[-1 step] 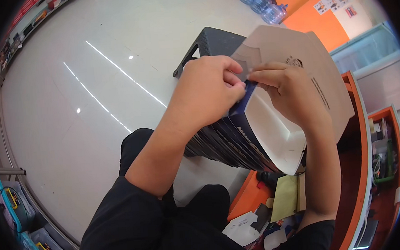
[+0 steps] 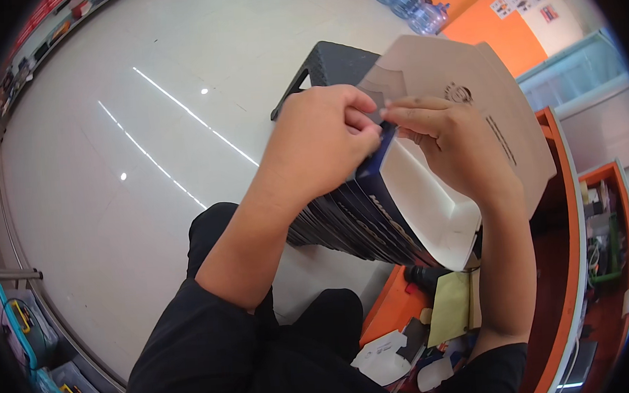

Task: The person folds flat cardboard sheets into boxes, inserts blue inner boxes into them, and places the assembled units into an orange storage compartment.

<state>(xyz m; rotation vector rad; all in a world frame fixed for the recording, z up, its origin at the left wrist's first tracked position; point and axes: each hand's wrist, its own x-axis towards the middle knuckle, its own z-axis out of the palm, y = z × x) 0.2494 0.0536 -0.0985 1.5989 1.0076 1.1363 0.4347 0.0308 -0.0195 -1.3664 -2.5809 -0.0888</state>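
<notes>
Two hands meet at the far end of an open paper box (image 2: 441, 210), navy outside and white within. From where the fingertips come together, its tray runs off toward five o'clock, so the long axis lies roughly eleven to five. Neither hand is clearly nearer: the left hand (image 2: 325, 131) comes in from eight o'clock, fingers curled narrow and apparently pinched on the corner of the wall; the right hand (image 2: 454, 130) arches over the tray from four o'clock, fingers drawn together, though I cannot tell whether they grip. The raised beige lid (image 2: 514, 101) spreads toward three o'clock.

Beneath the box sits a stack of dark cartons (image 2: 345, 227), toward seven o'clock, with a dark grey stool (image 2: 335, 62) at eleven; what bears the stack is hidden. Pale glossy floor (image 2: 183, 161) stretches out at nine, water bottles (image 2: 407, 3) stand near one, and an orange-edged unit (image 2: 568, 181) rises at four.
</notes>
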